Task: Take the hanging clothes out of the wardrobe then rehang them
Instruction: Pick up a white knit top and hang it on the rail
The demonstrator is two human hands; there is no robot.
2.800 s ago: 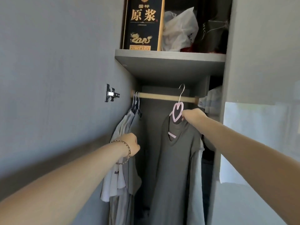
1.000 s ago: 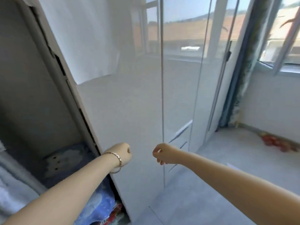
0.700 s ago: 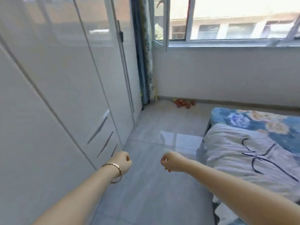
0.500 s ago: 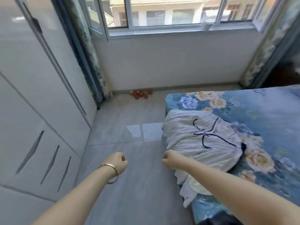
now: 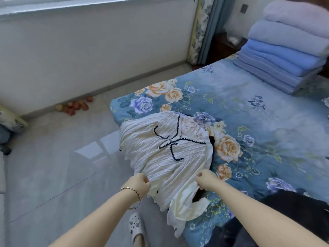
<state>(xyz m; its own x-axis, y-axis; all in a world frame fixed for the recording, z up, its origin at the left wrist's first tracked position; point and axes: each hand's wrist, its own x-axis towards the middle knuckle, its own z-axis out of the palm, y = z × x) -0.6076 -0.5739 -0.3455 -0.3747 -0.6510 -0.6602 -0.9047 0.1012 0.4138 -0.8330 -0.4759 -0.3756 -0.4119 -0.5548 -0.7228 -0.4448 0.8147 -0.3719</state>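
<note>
Head view: a white knitted top [image 5: 160, 157] with dark trim lies spread on the near corner of the bed [image 5: 267, 122]. Its neck points away from the person and its hem points towards them. One sleeve and part of the hem hang over the bed's edge.

The top's long axis runs straight out from the hands, so it lies directly ahead of both. The left hand [image 5: 141, 182] is at the hem's left edge and the right hand [image 5: 206, 180] is on the hem near its right side. Neither is clearly the nearer. Both hands have their fingers curled into the palm. I cannot tell whether any cloth is caught inside them.

A dark garment [image 5: 293, 207] lies on the bed just right of the right forearm. Folded blankets [image 5: 284, 50] are stacked at the far end.

Nearly three seconds ago the right hand was at a pink hanger on the wardrobe rail, and the left was beside the hanging shirts. Now the wardrobe is out of view. Half a second ago both fists hung over the floor, short of the top; now they meet its hem. My guess is that the next step is lifting this top to rehang it.
</note>
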